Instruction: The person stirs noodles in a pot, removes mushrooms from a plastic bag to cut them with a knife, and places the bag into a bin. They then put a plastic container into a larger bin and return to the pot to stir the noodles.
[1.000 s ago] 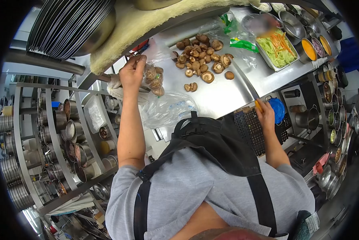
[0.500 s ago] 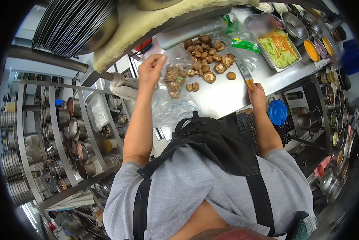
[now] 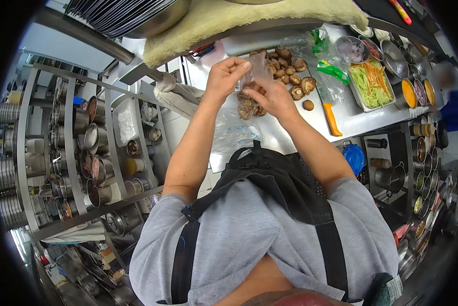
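My left hand point(image 3: 225, 79) pinches the top of a clear plastic bag point(image 3: 257, 71) between thumb and fingers. Brown mushrooms point(image 3: 245, 111) show through the lower part of the bag. My right hand point(image 3: 276, 99) is closed on the bag's side, thumb and fingers bent, partly covering the mushrooms inside. Behind the bag, loose mushrooms point(image 3: 289, 66) lie in a pile on the steel table, several with stems up. A knife with an orange handle point(image 3: 332, 120) rests on the table to the right, out of both hands.
A tray of shredded green and orange vegetables point(image 3: 370, 86) stands at the right, with steel bowls point(image 3: 392, 56) behind it. Crumpled clear plastic point(image 3: 234, 130) lies at the table's front left. A towel-covered shelf point(image 3: 213, 35) overhangs the back edge.
My right hand has let go of the knife handle and moved left onto the mushroom bag. My left hand still holds the bag's top. The view has shifted slightly.
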The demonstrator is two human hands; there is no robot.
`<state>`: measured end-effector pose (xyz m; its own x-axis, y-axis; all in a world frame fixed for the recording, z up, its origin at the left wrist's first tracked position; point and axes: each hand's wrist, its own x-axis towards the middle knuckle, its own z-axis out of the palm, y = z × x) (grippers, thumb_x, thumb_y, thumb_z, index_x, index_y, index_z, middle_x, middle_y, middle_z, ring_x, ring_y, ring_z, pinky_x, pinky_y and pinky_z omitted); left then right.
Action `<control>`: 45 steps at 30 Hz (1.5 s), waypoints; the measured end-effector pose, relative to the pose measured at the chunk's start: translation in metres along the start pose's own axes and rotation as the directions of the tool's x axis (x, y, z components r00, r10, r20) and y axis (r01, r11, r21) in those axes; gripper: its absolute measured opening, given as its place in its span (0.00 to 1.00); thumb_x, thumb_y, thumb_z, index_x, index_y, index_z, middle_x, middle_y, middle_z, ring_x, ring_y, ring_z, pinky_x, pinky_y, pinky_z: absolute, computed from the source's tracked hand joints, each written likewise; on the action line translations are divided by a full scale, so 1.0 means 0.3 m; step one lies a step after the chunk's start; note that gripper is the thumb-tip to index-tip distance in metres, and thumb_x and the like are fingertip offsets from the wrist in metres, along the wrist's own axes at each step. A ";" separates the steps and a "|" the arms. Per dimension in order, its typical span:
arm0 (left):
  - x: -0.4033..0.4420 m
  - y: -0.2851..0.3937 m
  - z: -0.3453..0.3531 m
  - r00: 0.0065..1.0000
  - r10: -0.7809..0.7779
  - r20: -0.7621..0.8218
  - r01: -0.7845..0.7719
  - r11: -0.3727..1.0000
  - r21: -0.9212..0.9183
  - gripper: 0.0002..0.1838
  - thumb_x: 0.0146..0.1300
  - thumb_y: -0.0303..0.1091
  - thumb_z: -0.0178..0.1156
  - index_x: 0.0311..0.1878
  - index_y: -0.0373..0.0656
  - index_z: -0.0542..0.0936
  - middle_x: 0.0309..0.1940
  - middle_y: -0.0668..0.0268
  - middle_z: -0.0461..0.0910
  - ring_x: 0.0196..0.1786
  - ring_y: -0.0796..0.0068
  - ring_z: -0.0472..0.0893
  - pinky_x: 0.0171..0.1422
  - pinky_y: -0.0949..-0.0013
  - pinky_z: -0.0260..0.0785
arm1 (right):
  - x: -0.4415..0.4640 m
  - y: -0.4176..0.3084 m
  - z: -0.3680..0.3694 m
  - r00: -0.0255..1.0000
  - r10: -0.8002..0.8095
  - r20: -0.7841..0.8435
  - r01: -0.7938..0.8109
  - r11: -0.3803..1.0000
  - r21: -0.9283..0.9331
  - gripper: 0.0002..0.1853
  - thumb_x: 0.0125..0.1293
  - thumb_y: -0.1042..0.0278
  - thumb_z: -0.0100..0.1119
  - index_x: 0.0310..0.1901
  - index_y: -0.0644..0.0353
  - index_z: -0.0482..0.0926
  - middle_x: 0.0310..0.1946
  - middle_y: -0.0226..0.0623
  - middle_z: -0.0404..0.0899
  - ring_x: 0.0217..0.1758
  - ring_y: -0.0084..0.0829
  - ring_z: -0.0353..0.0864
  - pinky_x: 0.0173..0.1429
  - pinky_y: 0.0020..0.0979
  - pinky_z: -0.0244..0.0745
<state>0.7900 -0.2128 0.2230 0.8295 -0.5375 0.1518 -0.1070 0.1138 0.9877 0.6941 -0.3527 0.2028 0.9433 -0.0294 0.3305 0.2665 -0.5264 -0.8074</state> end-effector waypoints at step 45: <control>-0.232 -0.436 -0.083 0.810 -0.578 -0.102 0.433 0.705 -0.561 0.20 0.66 0.38 0.58 0.57 0.38 0.69 0.48 0.60 0.76 0.47 0.68 0.79 0.45 0.64 0.77 | -0.122 0.167 0.190 0.915 0.372 0.154 -0.400 0.886 0.233 0.29 0.56 0.51 0.67 0.54 0.61 0.75 0.41 0.48 0.82 0.46 0.41 0.81 0.53 0.33 0.73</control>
<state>0.7600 -0.1696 0.0822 0.7890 -0.4161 -0.4520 0.5915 0.3158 0.7419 0.6842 -0.3295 0.1225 0.9931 -0.0917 -0.0737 -0.0951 -0.2568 -0.9618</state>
